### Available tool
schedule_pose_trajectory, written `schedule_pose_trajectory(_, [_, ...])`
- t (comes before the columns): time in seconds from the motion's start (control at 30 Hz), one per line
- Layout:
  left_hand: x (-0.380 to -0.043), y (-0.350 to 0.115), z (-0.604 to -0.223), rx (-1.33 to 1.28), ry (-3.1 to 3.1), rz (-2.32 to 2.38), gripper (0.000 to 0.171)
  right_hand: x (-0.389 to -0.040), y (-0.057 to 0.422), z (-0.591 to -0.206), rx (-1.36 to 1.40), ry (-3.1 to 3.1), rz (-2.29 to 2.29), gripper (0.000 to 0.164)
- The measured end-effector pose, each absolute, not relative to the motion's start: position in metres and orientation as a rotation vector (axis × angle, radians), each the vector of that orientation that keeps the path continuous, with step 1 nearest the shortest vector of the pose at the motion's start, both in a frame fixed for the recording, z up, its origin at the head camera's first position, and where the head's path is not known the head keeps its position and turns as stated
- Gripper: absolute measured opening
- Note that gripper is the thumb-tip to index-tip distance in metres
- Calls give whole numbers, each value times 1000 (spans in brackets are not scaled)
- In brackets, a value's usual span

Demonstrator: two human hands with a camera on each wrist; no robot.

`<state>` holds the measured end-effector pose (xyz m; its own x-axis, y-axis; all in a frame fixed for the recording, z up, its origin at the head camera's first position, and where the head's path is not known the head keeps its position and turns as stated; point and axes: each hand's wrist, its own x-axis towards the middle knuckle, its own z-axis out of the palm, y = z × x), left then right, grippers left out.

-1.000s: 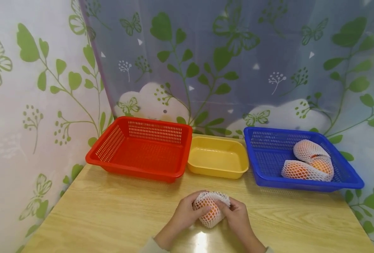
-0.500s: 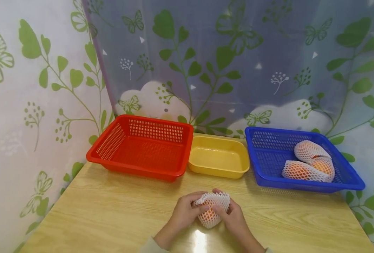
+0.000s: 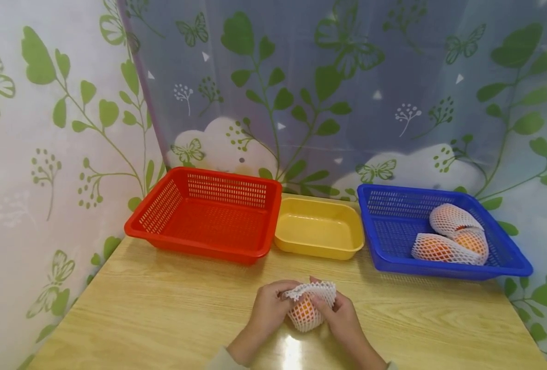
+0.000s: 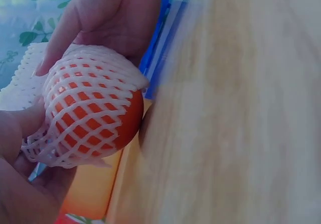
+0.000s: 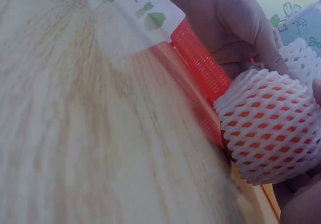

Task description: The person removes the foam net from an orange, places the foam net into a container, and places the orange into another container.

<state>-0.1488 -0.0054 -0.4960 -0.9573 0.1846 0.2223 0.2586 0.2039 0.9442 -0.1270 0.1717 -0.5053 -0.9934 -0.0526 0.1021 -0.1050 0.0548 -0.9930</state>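
In the head view, an orange fruit [image 3: 304, 312] in a white foam net [image 3: 327, 291] is held over the worktop [image 3: 139, 308], the net pinched in the grip of left hand [image 3: 266, 311] and right hand [image 3: 344, 318] alike! Behind, a red basket [image 3: 199, 249], yellow tray [image 3: 319, 234] and blue basket [image 3: 393, 231] are lined up, more netted fruits [image 3: 435, 250] laid in the blue one. At the left wrist, one orange edge is left uncovered by mesh. At the right wrist, the fruit's side is seen wrapped, the red basket glimpsed beyond.
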Motion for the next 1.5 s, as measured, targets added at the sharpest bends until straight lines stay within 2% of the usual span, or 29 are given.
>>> schedule_pose_trajectory(0.1, [-149, -7, -495, -478, -2443, -1890, 24, -126, 172, -506, 159, -2248, 2130, 33])
schedule_pose_trajectory(0.3, [-149, -12, -491, -534, -2533, -1944, 47, -127, 171, -506, 110, -2260, 2086, 29])
schedule_pose_trajectory(0.47, [-150, -14, -490, -562, -2532, -2056, 50, -128, 171, -505, 67, -2266, 2043, 26])
schedule_pose_trajectory(0.7, [-150, -13, -487, -673, -2618, -1916, 57, -128, 170, -500, -6, -2167, 1967, 18])
schedule_pose_trajectory(1.0, [-151, -14, -488, -677, -2644, -1920, 55, -128, 171, -499, 11, -2168, 1981, 20])
schedule_pose_trajectory(1.27, [-151, -14, -490, -651, -2632, -1902, 47, -125, 175, -501, 38, -2276, 2098, 48])
schedule_pose_trajectory(1.5, [-149, -15, -490, -592, -2529, -1861, 33, -124, 174, -503, 44, -2333, 2129, 50])
